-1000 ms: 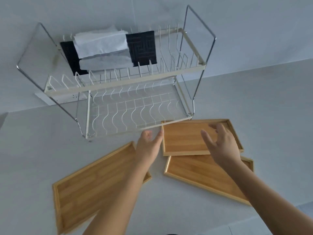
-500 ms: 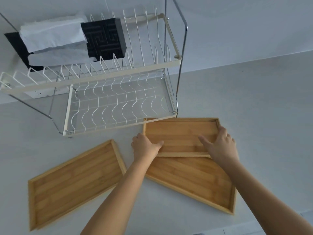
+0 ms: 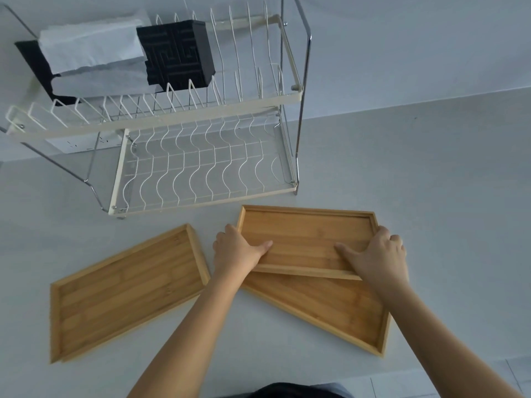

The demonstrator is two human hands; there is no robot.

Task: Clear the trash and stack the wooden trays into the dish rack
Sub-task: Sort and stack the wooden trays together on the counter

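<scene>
A: Pale grey counter (image 3: 431, 182) w/ a plain wall behind. What are the hands doing?

B: Both on the top wooden tray (image 3: 307, 237). Left hand (image 3: 238, 251) clamps its left end, thumb lying inside on the floor of the tray, other fingers curled under the edge. Right hand (image 3: 376, 257) grips the right end the same way, thumb inside, knuckles bent over the rim. Forearms reach in from the bottom, bare.

A: Where's that tray sit?

B: Just in front of the dish rack (image 3: 201, 168), overlapping a second tray (image 3: 330, 308) under it. Third tray (image 3: 126, 291) lies apart to the left, angled.

A: Any writing?

B: None readable. Black block (image 3: 178, 53) on the upper tier has a maze-like relief, no text.

A: Materials?

B: Trays look like bamboo: rectangular, raised rims, striped grain. Rack is two-tier, cream wire w/ wavy slots below, chrome side frames. White crumpled paper (image 3: 92, 50) lies over the black thing, upper tier, left.
</scene>
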